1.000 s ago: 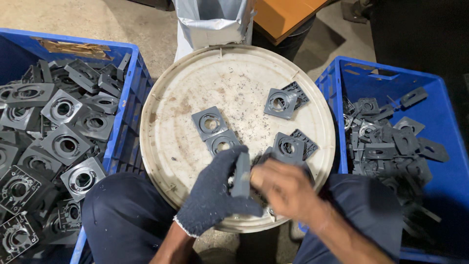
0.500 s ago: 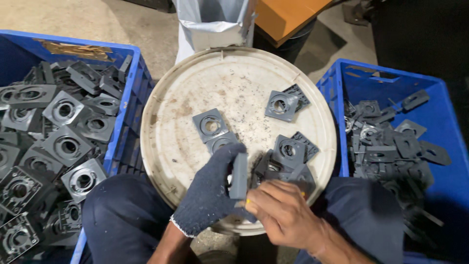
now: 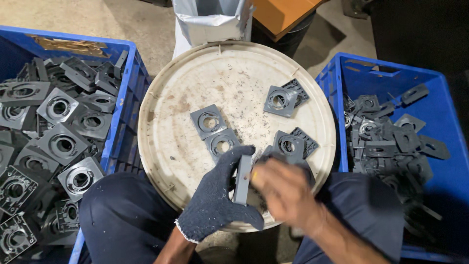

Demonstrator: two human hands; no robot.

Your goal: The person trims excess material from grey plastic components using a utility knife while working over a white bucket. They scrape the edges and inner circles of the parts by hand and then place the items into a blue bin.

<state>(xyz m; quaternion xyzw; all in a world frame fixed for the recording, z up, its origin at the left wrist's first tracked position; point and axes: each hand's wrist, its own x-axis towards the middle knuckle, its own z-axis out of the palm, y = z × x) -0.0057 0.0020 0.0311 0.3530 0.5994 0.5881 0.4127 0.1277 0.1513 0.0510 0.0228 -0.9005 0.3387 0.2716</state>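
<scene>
Gripping a grey plastic plate (image 3: 243, 180) on edge in the gloved left hand (image 3: 217, 200), just above the near rim of the round white lid (image 3: 166, 142). Pressing the bare, blurred right hand (image 3: 286, 193) against that plate's right side, fingers curled. Lying on the lid beyond: more grey plates (image 3: 215, 131); flanking the lid: blue crates (image 3: 124, 122) of the same parts.

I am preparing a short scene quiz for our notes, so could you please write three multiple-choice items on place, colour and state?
1. Where is the round off-white lid? A between two blue plastic crates; B inside a crate; C on a shelf.
2. What colour is the glove on the left hand? A white; B dark blue; C yellow.
3. How is the grey square plastic plate held? A lying flat; B on edge between both hands; C stacked.

Answers: 1 A, crates flank it. 2 B, dark knit; the right hand is bare. 3 B, its thin edge faces up.
</scene>
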